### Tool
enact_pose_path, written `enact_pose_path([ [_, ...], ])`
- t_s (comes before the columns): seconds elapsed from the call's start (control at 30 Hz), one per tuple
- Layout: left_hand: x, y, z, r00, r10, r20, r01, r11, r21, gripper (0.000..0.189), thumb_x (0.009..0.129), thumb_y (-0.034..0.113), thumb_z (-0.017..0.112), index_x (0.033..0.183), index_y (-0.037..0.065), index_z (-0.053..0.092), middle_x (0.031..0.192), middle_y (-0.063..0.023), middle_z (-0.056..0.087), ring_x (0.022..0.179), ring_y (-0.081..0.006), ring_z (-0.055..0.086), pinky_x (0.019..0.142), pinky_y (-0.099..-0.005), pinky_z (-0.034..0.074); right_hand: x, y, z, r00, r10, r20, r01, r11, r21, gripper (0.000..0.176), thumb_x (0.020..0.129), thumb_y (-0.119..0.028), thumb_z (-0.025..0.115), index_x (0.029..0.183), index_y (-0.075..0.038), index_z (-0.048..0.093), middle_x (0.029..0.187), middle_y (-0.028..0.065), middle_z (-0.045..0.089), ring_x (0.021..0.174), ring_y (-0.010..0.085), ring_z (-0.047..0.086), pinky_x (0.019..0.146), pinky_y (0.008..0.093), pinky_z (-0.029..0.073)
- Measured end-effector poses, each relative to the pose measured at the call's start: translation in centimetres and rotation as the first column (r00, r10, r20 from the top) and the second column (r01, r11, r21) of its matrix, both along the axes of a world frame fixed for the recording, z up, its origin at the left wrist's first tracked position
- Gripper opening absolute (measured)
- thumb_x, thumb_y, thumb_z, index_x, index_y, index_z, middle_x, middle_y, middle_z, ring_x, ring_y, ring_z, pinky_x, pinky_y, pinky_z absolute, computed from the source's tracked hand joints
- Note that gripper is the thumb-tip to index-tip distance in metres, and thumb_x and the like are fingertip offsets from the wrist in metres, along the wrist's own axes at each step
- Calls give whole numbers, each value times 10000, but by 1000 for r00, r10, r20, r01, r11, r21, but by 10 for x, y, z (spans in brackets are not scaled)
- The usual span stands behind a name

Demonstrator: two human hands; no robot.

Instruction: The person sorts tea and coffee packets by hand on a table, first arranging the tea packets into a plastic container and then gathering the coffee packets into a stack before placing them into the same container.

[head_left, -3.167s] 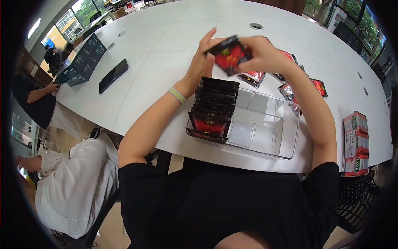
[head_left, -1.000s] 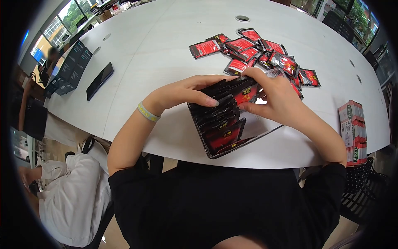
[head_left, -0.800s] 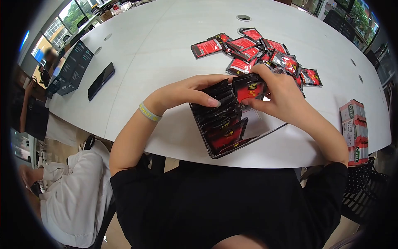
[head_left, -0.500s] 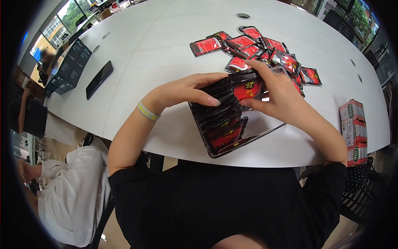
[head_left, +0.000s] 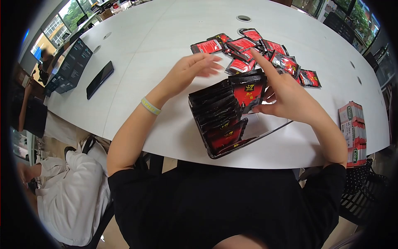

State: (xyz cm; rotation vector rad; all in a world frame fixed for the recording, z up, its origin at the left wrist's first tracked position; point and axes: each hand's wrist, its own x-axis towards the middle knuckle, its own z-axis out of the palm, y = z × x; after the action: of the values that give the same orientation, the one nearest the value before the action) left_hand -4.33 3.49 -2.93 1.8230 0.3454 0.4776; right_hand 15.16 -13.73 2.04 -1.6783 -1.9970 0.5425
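A clear box (head_left: 265, 133) at the table's front edge holds a row of upright black and red sachets (head_left: 217, 112). At its upper right, my right hand (head_left: 282, 89) has its thumb against a red-faced sachet (head_left: 248, 93), the other fingers partly hidden behind it. My left hand (head_left: 198, 67) is raised just above the box's upper left, fingers apart and slightly blurred, holding nothing. Beyond both hands lies a loose heap of red and black sachets (head_left: 242, 44) on the white table (head_left: 166, 37).
A phone (head_left: 100, 80) and a dark printed box (head_left: 70, 66) lie at the left. Red and white packs (head_left: 352, 133) stand at the right edge. A seated person in white trousers (head_left: 72, 195) is at the lower left, with another person beyond.
My left hand has let go of the sachets in the box and moved up and to the left. My right hand has shifted slightly, its index finger now raised off the sachets.
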Motion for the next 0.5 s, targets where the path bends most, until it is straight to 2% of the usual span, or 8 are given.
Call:
enact_pose_path([
  [0.07,2,13,-17,992,105,71,-113,985,133,391,883,329,473,1096,7,539,1021,-116,604,952,-215,566,832,-293,428,1,3,-5,1000,-2,19,1,1000,28,969,629,-53,722,1377,-96,108,661,178,599,623,321,600,586,374,464],
  [0.13,-1,24,-19,943,328,55,-269,654,707,364,857,268,511,1110,7,521,1024,-131,597,961,-245,558,849,-334,415,1,5,-12,999,-4,38,2,998,62,965,630,-17,708,1379,-107,107,661,177,601,634,322,604,584,374,463],
  [0.27,8,48,-45,910,389,142,-336,492,803,416,840,284,520,1146,5,490,1065,-163,573,1000,-293,536,870,-369,397,4,6,-16,998,15,69,-25,989,144,944,643,-14,698,1379,-114,115,660,170,608,614,318,607,580,368,471],
  [0.33,13,55,-54,872,438,220,-350,242,905,461,831,311,524,1172,5,468,1111,-191,542,1027,-324,511,874,-376,390,5,6,-11,996,25,83,-40,982,185,943,645,-39,710,1378,-110,120,655,165,610,598,307,609,569,361,473],
  [0.37,14,55,-52,870,439,224,-352,237,905,461,831,311,524,1172,5,468,1111,-191,542,1027,-324,511,874,-376,390,6,5,-4,999,20,33,-24,991,130,925,654,-76,719,1375,-111,140,652,150,613,585,282,613,553,344,470],
  [0.4,14,56,-51,871,476,124,-316,347,883,467,827,319,525,1169,6,475,1100,-198,546,1014,-325,518,865,-372,397,7,4,4,1000,12,-17,-11,997,72,909,663,-113,727,1372,-112,160,649,135,615,573,257,617,536,327,466],
  [0.43,13,53,-46,866,500,19,-283,457,843,472,822,327,526,1167,8,482,1088,-205,551,1002,-326,525,855,-369,405,9,4,10,997,-62,-53,65,996,58,785,669,-190,740,1323,-101,314,662,110,620,566,209,620,528,288,462],
  [0.5,11,40,-29,862,506,-33,-249,478,842,452,821,329,525,1139,8,505,1022,-194,575,949,-317,547,808,-368,425,27,14,7,989,-110,-100,121,987,108,680,678,-198,735,1259,-88,401,678,108,621,580,198,621,537,280,463],
])
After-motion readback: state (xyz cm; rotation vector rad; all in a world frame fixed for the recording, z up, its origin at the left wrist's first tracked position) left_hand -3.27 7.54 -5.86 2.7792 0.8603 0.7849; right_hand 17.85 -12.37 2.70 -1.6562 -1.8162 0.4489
